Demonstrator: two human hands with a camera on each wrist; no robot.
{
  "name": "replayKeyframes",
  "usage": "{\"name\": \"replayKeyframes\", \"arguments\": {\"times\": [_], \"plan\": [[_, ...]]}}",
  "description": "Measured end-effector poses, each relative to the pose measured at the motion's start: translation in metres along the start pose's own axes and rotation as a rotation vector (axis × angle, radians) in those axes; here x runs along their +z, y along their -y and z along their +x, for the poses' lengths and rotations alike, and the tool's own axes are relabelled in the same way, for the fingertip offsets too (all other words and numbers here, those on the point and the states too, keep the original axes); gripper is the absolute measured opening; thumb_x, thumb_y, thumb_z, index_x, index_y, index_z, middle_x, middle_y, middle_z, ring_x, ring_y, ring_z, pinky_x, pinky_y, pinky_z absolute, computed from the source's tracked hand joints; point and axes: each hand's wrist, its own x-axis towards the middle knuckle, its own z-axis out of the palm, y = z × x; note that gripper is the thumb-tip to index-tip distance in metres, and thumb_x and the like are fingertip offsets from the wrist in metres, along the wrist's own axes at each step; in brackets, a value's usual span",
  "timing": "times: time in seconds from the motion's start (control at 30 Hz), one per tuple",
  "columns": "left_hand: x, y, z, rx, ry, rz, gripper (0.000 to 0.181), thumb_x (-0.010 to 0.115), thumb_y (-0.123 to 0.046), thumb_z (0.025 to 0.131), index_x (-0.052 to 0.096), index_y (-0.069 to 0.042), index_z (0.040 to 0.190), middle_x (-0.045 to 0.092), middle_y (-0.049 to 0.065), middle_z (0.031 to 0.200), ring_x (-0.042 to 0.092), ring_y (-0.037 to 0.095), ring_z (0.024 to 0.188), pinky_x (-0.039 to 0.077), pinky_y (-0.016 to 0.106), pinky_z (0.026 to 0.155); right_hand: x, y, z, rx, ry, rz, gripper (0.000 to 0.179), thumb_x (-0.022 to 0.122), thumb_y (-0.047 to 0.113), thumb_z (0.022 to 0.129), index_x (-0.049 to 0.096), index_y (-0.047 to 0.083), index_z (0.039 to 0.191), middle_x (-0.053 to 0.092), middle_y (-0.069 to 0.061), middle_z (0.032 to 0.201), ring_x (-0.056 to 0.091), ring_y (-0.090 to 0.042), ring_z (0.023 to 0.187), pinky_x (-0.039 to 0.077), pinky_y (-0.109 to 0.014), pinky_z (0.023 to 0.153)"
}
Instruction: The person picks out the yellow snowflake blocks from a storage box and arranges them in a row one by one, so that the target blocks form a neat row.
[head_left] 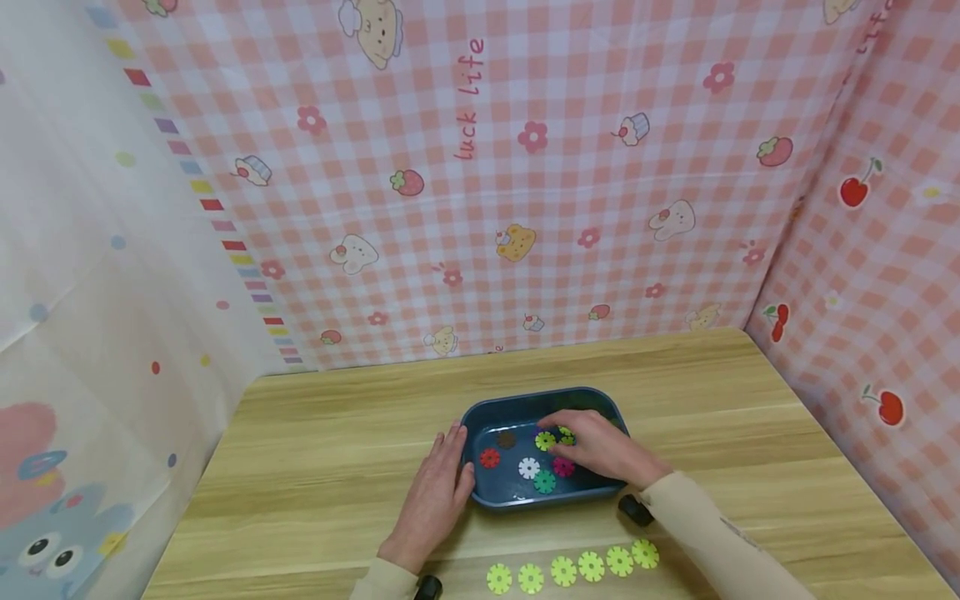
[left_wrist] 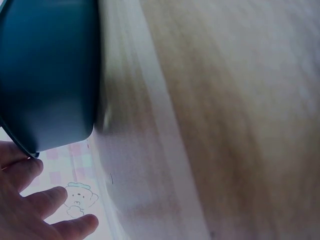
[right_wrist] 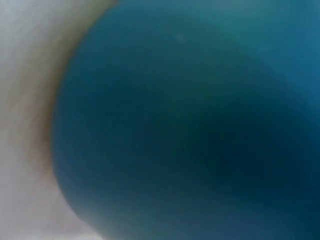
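A dark blue tray [head_left: 517, 503] stands on the table with several small notched plastic snowflake discs inside. Against its left rim rests my left hand [head_left: 433, 493], fingers extended; the left wrist view shows the fingertips [left_wrist: 82, 226] by the tray's rim. My right hand [head_left: 600, 447] reaches into the tray from the right. Its thumb and index finger are at a yellow-green disc [head_left: 545, 442]; whether they pinch it is unclear. Nearby lie a red disc [head_left: 489, 458], a white disc [head_left: 528, 468], a green disc [head_left: 544, 482], a magenta disc [head_left: 563, 467] and a brown disc [head_left: 507, 439].
Several yellow-green discs [head_left: 591, 567] lie in a row on the wooden table [head_left: 322, 467], in front of the tray. Checked cloth [head_left: 570, 200] hangs behind the table and on the right. The right wrist view is mostly filled by the blurred blue tray [right_wrist: 150, 125].
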Motion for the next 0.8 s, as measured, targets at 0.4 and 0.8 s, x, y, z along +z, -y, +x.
{"name": "replayKeyframes", "arguments": {"times": [0.4, 0.8], "plan": [[0.000, 0.000, 0.000, -0.006, -0.001, 0.005, 0.056, 0.053, -0.027, 0.108, 0.042, -0.001, 0.156, 0.036, 0.014, 0.165, 0.033, 0.041, 0.151, 0.034, 0.060, 0.118, 0.005, -0.004, 0.011, 0.053, 0.040, -0.014, 0.037, 0.076, 0.014, 0.095, 0.070, 0.004, 0.130, 0.069, -0.010, 0.129, 0.063, -0.027, 0.122, 0.051, -0.050, 0.105], [0.000, 0.000, 0.000, -0.012, 0.003, 0.007, 0.056, 0.053, -0.027, 0.108, 0.042, -0.001, 0.156, 0.036, 0.014, 0.165, 0.033, 0.040, 0.151, 0.034, 0.061, 0.117, 0.010, -0.009, 0.017, 0.034, 0.057, -0.080, 0.034, 0.079, 0.014, 0.093, 0.073, 0.004, 0.124, 0.070, -0.010, 0.121, 0.065, -0.026, 0.113, 0.054, -0.049, 0.101]]}}
